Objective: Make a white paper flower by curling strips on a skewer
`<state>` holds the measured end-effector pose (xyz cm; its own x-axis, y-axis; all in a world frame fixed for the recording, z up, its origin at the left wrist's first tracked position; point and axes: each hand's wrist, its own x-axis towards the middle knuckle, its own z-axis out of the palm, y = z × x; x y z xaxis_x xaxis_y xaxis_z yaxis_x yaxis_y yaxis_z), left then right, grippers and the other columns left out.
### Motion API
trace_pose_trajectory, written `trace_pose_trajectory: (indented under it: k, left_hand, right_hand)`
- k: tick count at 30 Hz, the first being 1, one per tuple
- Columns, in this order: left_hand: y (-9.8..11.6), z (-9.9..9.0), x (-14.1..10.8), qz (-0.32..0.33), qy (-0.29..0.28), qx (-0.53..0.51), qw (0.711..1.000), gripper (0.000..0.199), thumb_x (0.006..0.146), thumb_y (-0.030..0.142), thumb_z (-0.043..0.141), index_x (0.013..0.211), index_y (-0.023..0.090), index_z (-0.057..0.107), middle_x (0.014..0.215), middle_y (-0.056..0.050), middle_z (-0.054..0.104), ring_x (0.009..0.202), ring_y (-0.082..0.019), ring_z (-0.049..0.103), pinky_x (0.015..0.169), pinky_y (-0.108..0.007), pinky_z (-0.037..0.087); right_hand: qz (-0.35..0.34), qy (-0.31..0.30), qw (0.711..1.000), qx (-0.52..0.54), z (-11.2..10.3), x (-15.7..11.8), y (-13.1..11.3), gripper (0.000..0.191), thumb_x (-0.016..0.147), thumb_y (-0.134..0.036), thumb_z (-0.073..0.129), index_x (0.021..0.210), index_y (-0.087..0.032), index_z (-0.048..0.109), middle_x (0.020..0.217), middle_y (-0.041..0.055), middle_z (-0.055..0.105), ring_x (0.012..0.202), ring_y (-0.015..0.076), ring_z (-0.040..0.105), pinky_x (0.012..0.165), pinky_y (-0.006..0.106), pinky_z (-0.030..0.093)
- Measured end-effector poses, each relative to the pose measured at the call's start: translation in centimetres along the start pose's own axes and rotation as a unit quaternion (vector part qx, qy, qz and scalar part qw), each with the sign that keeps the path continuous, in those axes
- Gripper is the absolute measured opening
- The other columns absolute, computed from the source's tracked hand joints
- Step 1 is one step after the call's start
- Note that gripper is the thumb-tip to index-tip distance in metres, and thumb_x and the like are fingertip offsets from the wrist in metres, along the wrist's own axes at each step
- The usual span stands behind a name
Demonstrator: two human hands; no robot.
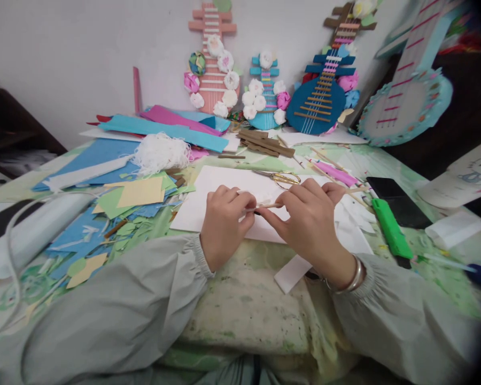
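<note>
My left hand [226, 220] and my right hand [310, 222] meet over a white sheet [208, 187] at the middle of the table. Between their pinched fingertips runs a thin, light brown stick [268, 206], gripped by both. Some white material lies against it at my left fingertips, too small to make out. Scissors with golden handles [285, 177] rest on the sheet just behind my hands. Below my right wrist lies a white strip [292, 274]. A thin wooden stick [356, 190] shows beyond the back of my right hand.
Paper scraps [140, 192] and white string [162, 154] cover the left side. Decorated paper instruments [316, 104] stand against the wall, with brown strips [264, 143] before them. On the right are a green cutter [390, 227], a phone [398, 200] and a white cup [460, 174].
</note>
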<state>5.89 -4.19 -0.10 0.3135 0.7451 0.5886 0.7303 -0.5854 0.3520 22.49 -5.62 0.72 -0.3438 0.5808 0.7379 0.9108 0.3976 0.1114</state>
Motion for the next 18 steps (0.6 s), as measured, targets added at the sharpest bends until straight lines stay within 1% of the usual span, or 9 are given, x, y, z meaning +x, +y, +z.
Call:
trace_pose_trajectory:
  k: [8,18]
  left_hand:
    - [-0.04,-0.26,0.00,0.001,0.006,-0.013,1.000,0.007,0.073,0.012,0.060,0.074,0.019,0.059,0.075,-0.001,0.062,0.080,-0.019,0.049,0.076,-0.034,0.036]
    - [-0.21,-0.34,0.13,0.004,0.002,-0.028,1.000,0.010,0.071,0.009,0.058,0.072,0.019,0.058,0.073,0.000,0.063,0.078,-0.018,0.050,0.074,-0.034,0.035]
  right_hand:
    - [-0.022,0.030,0.999,0.009,0.07,-0.05,0.21,0.036,0.084,-0.047,0.054,0.064,-0.017,0.056,0.061,0.0036,0.053,0.071,0.0189,0.041,0.065,0.033,0.020]
    - [-0.043,0.041,0.998,0.016,0.25,-0.12,0.38,0.036,0.084,-0.048,0.054,0.064,-0.017,0.054,0.061,0.0028,0.052,0.070,0.0184,0.041,0.064,0.033,0.021]
